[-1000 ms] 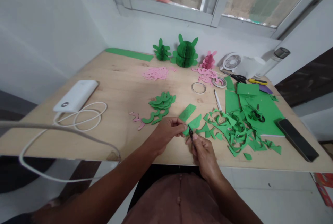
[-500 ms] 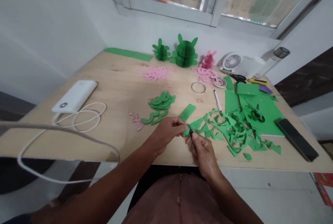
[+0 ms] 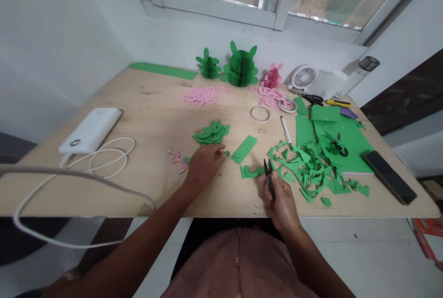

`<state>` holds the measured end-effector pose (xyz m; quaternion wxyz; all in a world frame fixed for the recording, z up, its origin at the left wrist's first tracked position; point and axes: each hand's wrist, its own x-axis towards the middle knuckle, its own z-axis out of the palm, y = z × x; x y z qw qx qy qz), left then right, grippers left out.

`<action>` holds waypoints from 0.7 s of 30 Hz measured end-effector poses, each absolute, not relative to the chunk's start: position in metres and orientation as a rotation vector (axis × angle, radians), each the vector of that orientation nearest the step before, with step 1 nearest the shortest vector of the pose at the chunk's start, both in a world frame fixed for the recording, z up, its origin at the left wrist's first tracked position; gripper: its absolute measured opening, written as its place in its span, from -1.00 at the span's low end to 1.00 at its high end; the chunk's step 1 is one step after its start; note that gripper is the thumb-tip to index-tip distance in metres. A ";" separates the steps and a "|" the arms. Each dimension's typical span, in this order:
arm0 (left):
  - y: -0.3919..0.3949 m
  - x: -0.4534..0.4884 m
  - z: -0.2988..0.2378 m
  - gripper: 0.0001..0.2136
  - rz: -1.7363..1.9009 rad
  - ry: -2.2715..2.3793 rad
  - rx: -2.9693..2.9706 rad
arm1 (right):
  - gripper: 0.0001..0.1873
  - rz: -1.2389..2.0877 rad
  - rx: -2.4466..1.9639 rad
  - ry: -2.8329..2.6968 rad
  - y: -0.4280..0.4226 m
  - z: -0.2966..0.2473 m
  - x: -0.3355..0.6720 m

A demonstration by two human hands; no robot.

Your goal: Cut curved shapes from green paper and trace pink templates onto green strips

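Observation:
My left hand [image 3: 204,164] lies on the wooden table [image 3: 155,118], fingers down over green curved paper pieces just below a pile of green cut shapes [image 3: 211,133]. Whether the fingers grip a piece is hidden. My right hand [image 3: 280,196] is closed around small black scissors [image 3: 267,172] with the blades pointing up, near the table's front edge. A green cut piece [image 3: 251,171] lies between the hands. A green paper rectangle [image 3: 244,149] lies beyond it.
Green scraps [image 3: 308,169] and sheets [image 3: 332,136] cover the right side, with a phone [image 3: 389,176]. A power bank [image 3: 90,129] and white cable [image 3: 104,155] sit left. Paper models [image 3: 240,65], pink cutouts [image 3: 200,96], tape rings [image 3: 260,113], a pen [image 3: 285,129] and fan [image 3: 302,77] lie behind.
My hands have parted. The left hand moved left and down onto the green pieces; the green piece it held now lies on the table. The right hand drew back with the scissors.

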<state>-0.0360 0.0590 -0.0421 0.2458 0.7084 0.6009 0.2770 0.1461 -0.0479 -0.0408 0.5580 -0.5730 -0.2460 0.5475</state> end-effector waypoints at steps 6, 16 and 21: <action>0.046 -0.010 -0.040 -0.92 0.646 1.411 2.373 | -0.48 1.226 -1.299 -0.512 -0.048 -0.039 0.152; 0.044 0.016 -0.033 -0.94 0.252 1.280 2.623 | -0.48 1.196 -1.351 -0.541 -0.052 -0.044 0.156; 0.045 0.017 -0.034 -0.96 0.243 1.326 2.496 | -0.49 1.205 -1.324 -0.541 -0.052 -0.045 0.156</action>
